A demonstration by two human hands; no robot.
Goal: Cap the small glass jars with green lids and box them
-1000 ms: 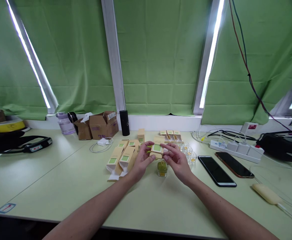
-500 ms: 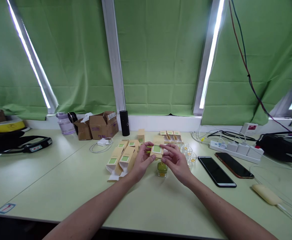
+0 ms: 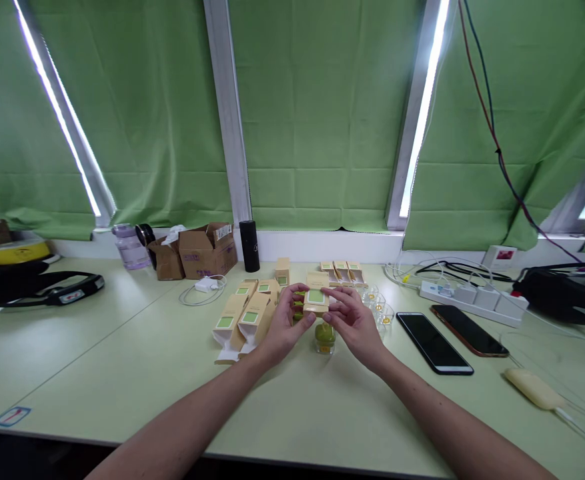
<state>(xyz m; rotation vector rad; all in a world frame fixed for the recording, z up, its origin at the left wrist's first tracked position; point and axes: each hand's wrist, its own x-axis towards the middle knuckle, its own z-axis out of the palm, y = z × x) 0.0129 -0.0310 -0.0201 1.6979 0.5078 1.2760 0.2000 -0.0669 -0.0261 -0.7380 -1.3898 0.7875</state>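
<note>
Both my hands meet over the middle of the pale green table (image 3: 122,373). My left hand (image 3: 285,327) and my right hand (image 3: 355,323) together grip a small tan carton with a green label (image 3: 316,299), fingers closed on its sides. Just below the carton a small glass jar with green contents (image 3: 325,337) stands on the table. To the left lie several flat tan cartons (image 3: 245,319), and more stand behind (image 3: 342,272). Small clear jars (image 3: 379,308) sit right of my right hand.
Two dark phones (image 3: 435,341) lie at the right, with a white power strip (image 3: 472,297) and cables behind. Brown cardboard boxes (image 3: 207,250), a black cylinder (image 3: 249,245) and a clear bottle (image 3: 129,247) stand by the window sill. A black headset (image 3: 37,287) lies far left.
My hands have closed in a little on the small carton and turned it slightly above the green jar. Everything else on the table stays put.
</note>
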